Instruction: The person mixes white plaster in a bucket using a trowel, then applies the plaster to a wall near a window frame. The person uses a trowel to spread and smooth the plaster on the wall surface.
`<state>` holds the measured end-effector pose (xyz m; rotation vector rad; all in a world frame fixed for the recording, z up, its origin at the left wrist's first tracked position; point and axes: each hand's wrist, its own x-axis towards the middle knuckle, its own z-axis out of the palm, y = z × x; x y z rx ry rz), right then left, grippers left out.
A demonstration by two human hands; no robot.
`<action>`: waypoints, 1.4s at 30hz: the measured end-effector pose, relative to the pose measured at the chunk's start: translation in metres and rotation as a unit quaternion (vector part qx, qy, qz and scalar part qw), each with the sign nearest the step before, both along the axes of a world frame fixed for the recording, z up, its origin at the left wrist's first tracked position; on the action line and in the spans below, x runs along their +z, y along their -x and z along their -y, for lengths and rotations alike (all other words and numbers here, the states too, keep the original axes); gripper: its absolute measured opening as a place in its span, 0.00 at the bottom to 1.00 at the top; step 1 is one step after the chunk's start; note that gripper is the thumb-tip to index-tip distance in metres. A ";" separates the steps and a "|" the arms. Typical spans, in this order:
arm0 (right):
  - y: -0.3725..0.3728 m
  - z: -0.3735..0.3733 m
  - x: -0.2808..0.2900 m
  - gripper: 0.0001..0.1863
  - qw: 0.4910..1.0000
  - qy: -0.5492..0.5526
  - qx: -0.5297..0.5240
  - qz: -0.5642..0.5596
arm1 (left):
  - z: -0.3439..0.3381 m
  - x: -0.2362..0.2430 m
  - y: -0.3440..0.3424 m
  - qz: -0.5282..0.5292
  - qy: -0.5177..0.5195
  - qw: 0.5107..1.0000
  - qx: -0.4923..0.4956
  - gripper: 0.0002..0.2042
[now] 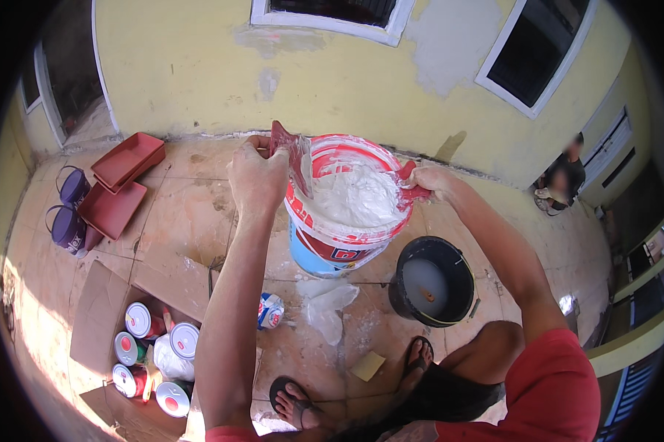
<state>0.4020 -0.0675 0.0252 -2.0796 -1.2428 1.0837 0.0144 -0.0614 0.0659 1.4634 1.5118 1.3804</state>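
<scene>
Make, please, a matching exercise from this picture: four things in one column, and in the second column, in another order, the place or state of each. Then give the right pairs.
1. Paste
2. Black bucket
3. Box
4. Trays

A. Holds cloudy liquid
B. Red, beside two small pails
C. White, inside the tub
D. Open, with cans inside

Pairs: 1-C; 2-A; 3-D; 4-B

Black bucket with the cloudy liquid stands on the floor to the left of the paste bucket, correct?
Not left: the head view shows the black bucket with the cloudy liquid on the floor to the right of the paste bucket.
</scene>
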 end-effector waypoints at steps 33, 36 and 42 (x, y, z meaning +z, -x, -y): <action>0.014 -0.019 0.025 0.27 0.804 -0.248 0.440 0.312 | -0.008 -0.011 0.007 -0.009 -0.001 1.000 0.025 0.14; 0.063 -0.032 0.018 0.32 0.810 -0.268 0.414 0.317 | -0.003 -0.002 -0.001 -0.014 0.030 0.999 0.014 0.14; 0.067 -0.018 0.003 0.35 0.767 -0.260 0.485 0.329 | -0.001 -0.006 0.003 -0.033 0.020 0.999 0.024 0.13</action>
